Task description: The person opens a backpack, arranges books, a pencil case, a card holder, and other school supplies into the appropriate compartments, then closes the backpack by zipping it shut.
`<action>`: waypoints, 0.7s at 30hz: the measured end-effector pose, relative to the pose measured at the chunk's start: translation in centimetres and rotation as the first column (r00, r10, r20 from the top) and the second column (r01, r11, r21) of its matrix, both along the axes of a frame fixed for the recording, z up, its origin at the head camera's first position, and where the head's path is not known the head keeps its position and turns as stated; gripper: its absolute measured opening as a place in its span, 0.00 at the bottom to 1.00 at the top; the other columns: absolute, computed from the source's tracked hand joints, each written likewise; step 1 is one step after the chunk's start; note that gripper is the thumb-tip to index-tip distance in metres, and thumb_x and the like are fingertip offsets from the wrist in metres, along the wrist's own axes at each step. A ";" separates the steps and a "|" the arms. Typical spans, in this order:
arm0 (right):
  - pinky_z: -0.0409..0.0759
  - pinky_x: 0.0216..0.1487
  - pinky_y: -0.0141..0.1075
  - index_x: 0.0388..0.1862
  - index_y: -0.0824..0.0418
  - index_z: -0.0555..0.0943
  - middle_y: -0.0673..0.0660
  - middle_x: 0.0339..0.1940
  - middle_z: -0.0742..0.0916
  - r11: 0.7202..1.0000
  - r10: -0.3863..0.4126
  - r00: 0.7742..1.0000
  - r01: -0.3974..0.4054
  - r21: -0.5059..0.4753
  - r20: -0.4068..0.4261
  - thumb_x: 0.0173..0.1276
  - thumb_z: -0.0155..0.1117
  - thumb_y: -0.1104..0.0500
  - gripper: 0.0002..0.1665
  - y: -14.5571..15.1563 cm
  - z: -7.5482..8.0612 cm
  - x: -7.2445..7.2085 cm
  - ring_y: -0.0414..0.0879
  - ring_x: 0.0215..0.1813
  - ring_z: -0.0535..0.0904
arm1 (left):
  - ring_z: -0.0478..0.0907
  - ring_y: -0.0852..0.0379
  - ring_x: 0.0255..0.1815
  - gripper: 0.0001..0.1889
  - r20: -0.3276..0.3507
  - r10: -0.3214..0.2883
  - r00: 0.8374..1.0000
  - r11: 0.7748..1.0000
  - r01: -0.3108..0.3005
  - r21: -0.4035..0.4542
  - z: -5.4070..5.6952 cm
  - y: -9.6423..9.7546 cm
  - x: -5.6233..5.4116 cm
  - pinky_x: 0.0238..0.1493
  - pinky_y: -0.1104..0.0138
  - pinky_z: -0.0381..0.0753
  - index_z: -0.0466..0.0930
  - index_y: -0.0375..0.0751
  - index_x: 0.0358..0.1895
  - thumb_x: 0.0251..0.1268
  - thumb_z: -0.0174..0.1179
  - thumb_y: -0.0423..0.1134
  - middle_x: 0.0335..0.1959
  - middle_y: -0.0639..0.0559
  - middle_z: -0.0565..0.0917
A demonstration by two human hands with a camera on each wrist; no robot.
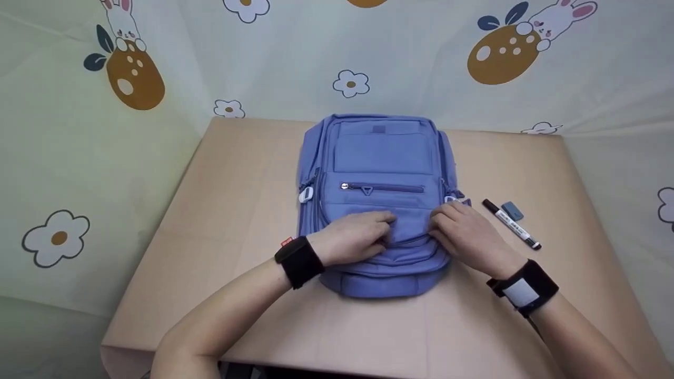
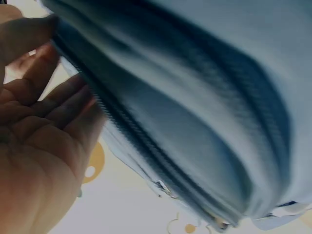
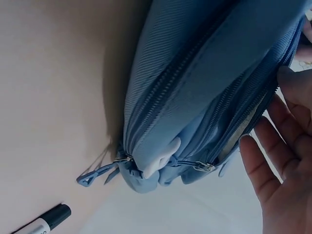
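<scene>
A blue backpack (image 1: pixel 383 153) lies front side up on the table, its bottom toward me. My left hand (image 1: pixel 354 238) is at its lower front pocket. In the left wrist view, thumb and fingers pinch the toothed zipper edge (image 2: pixel 114 114) of that pocket, which gapes. Across from it, my right hand (image 1: pixel 470 238) is at the pocket's right side. The right wrist view has its thumb and fingers (image 3: pixel 261 168) gripping the zipper edge, with a light lining (image 3: pixel 239 131) visible in the gap. The pocket's depth is hidden.
Right of the backpack lie a black-capped white marker (image 1: pixel 512 225) and a small blue-grey block (image 1: pixel 512 210). A white tag (image 1: pixel 306 195) hangs on the backpack's left side. Patterned cloth (image 1: pixel 295 58) walls surround the brown-covered table (image 1: pixel 237 210).
</scene>
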State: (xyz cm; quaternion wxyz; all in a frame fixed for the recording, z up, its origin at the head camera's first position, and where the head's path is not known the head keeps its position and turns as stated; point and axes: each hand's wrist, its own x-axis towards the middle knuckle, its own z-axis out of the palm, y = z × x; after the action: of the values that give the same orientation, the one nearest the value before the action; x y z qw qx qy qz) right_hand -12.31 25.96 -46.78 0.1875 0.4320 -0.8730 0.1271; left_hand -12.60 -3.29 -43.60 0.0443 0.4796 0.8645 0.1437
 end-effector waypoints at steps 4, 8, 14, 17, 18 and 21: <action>0.78 0.51 0.47 0.42 0.61 0.80 0.56 0.43 0.83 0.999 -0.011 1.000 0.012 -0.033 0.028 0.65 0.71 0.66 0.10 0.3 0.8 0.1 0.53 0.47 0.78 | 0.68 0.48 0.74 0.13 0.017 -0.029 0.999 0.998 0.028 0.065 0.3 -1.8 0.0 0.74 0.61 0.63 0.81 0.42 0.53 0.70 0.66 0.42 0.69 0.43 0.75; 0.76 0.52 0.45 0.43 0.60 0.80 0.55 0.44 0.83 0.998 0.006 0.996 0.000 -0.061 0.088 0.67 0.70 0.66 0.09 0.7 1.8 0.0 0.51 0.49 0.77 | 0.68 0.47 0.74 0.16 0.009 -0.005 1.000 0.995 0.004 0.095 0.8 -3.5 -0.3 0.74 0.59 0.64 0.80 0.41 0.57 0.71 0.65 0.42 0.71 0.42 0.74; 0.76 0.52 0.42 0.42 0.59 0.80 0.51 0.45 0.82 0.995 -0.020 0.982 0.038 -0.092 0.190 0.66 0.71 0.68 0.10 0.8 2.6 0.0 0.47 0.50 0.75 | 0.70 0.47 0.73 0.08 -0.016 0.042 0.999 0.991 -0.040 0.129 0.9 -5.2 -1.1 0.72 0.59 0.67 0.83 0.42 0.48 0.71 0.65 0.39 0.68 0.42 0.77; 0.77 0.51 0.40 0.42 0.59 0.79 0.51 0.45 0.82 0.992 -0.033 0.978 0.057 -0.114 0.206 0.66 0.71 0.69 0.11 0.7 2.9 -0.1 0.46 0.50 0.75 | 0.71 0.47 0.72 0.07 -0.023 0.057 0.998 0.990 -0.054 0.134 0.9 -5.7 -1.4 0.72 0.59 0.67 0.84 0.42 0.46 0.70 0.65 0.39 0.67 0.42 0.78; 0.76 0.51 0.40 0.42 0.60 0.79 0.51 0.44 0.82 0.990 -0.032 0.978 0.060 -0.130 0.208 0.67 0.70 0.69 0.10 0.6 3.1 -0.2 0.46 0.50 0.75 | 0.71 0.48 0.72 0.07 -0.026 0.060 0.998 0.989 -0.056 0.133 0.9 -5.8 -1.5 0.72 0.59 0.68 0.84 0.43 0.47 0.70 0.65 0.39 0.67 0.42 0.78; 0.74 0.50 0.39 0.42 0.61 0.78 0.51 0.44 0.82 0.978 -0.023 0.982 0.061 -0.198 0.186 0.72 0.66 0.67 0.05 0.3 3.6 -0.3 0.47 0.49 0.75 | 0.71 0.48 0.72 0.13 -0.027 0.069 0.997 0.989 -0.064 0.134 0.9 -6.1 -1.7 0.72 0.59 0.67 0.84 0.42 0.52 0.70 0.66 0.43 0.68 0.43 0.77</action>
State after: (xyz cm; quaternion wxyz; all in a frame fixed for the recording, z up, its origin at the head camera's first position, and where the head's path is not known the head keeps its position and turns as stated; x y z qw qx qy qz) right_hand -12.59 26.24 -43.17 0.1520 0.3786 -0.8780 0.2504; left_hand -14.27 -9.42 -42.69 -0.0065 0.4545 0.8691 0.1948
